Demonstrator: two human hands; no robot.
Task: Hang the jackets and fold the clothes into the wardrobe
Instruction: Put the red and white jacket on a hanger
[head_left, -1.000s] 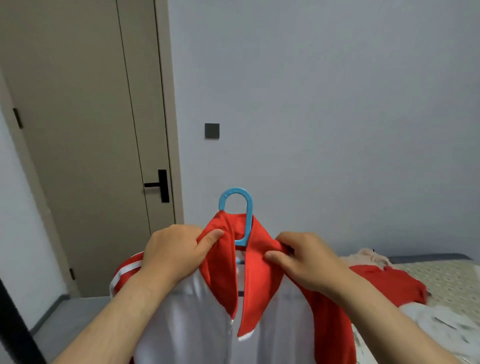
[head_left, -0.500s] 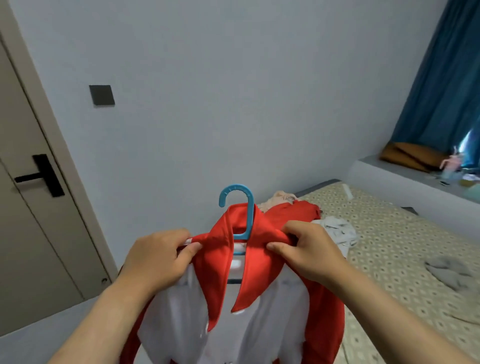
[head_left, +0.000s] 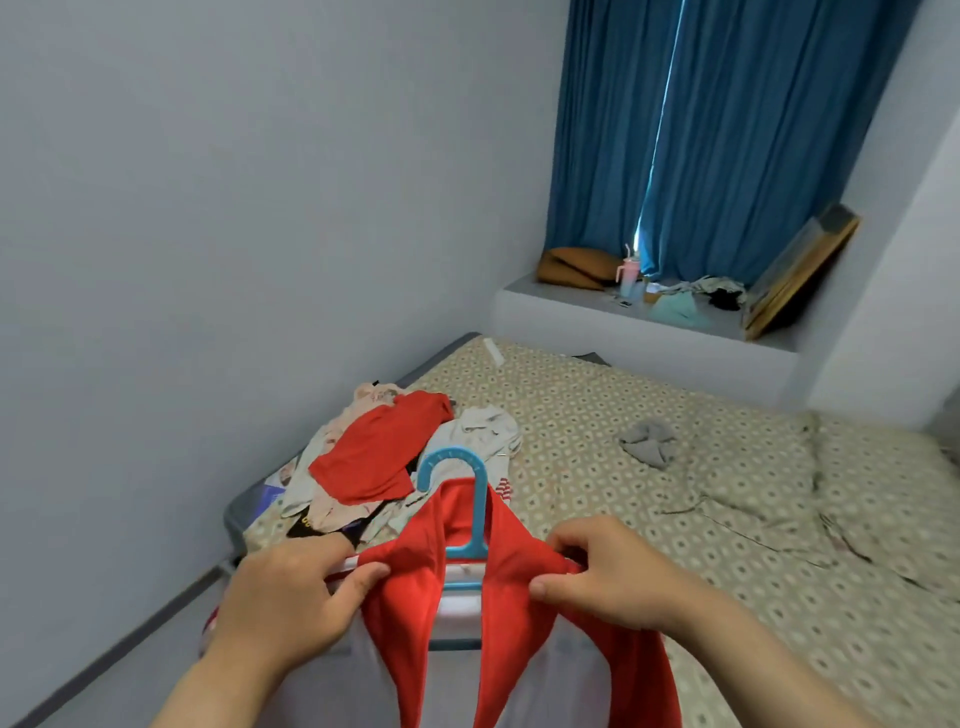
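both hands (head_left: 291, 597) (head_left: 608, 577) pinch one red jacket (head_left: 415, 597) on one blue hanger (head_left: 467, 499).

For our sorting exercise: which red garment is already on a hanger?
The red-and-white jacket on the blue hanger; the plain red garment lies atop the clothes pile.

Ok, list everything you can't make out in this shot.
All head view.
Red and white jacket: hem and sleeves cut off by the bottom edge.
Blue hanger: shoulders hidden under the jacket collar.
Left hand and right hand: some fingertips buried in the fabric they grip.
Clothes pile: lower garments covered by the red top.
Ledge items: too small, blurred.
Wardrobe: outside the frame.
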